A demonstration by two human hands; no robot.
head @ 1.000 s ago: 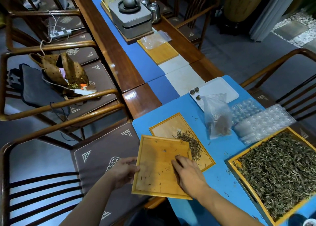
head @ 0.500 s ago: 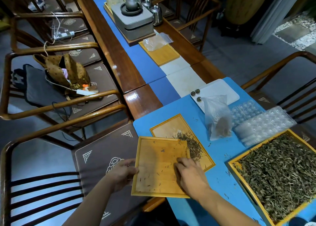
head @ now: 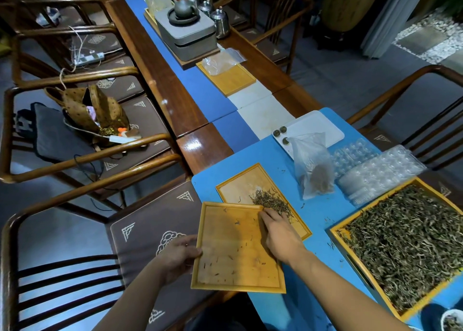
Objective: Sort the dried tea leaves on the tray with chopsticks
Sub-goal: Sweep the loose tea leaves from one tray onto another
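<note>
My left hand (head: 179, 256) grips the left edge of a small bamboo tray (head: 233, 245) that overhangs the table's near-left corner; only scattered leaf bits lie on it. My right hand (head: 280, 235) lies flat over the tray's far right corner, fingertips touching a small pile of dried tea leaves (head: 271, 201). The pile sits on a second bamboo tray (head: 238, 184) partly under the first. A large tray (head: 337, 231) at the right is full of tea leaves (head: 411, 240). No chopsticks are visible.
A plastic bag of tea (head: 313, 167), clear blister moulds (head: 378, 172) and a white tray (head: 318, 127) lie beyond on the blue mat. A tea set (head: 186, 30) stands far up the table. Wooden chairs (head: 150, 230) crowd the left side.
My right hand has slid up the small tray to its far right corner, reaching the leaf pile. The left hand keeps its hold on the tray's left edge.
</note>
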